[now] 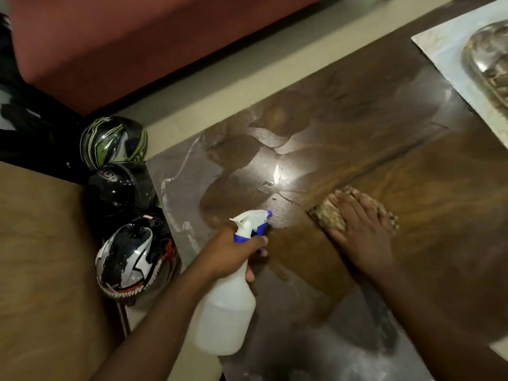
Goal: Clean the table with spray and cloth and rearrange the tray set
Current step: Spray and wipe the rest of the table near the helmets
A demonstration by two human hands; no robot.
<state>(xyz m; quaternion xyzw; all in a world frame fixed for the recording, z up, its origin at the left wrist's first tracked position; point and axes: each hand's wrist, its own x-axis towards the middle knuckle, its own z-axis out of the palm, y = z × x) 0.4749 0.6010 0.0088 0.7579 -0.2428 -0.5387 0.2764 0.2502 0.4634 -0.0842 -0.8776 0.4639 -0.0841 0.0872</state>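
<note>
Left hand [233,254] grips spray bottle [228,312]; right hand [362,232] flat on cloth [331,215].

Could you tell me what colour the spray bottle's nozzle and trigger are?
Blue, on a white spray bottle; the head view shows it.

A pale floor [209,86] runs in a band from 8 o'clock up to 1 o'clock. Beyond it, at 11 o'clock, stands a reddish-brown sofa [123,37] with a dark gap along its base. At 9 o'clock a heap of black cloth [24,125] lies against the sofa. A tan wooden surface [41,257] fills 8 o'clock. Along its edge, near the centre-left, three helmets stand in a row: a green-striped helmet [112,143], a black helmet [121,191] just below it, and a white-and-black helmet [134,259] with painted teeth. The light is dim and warm; a bright glare [276,173] shows near the centre.
</note>
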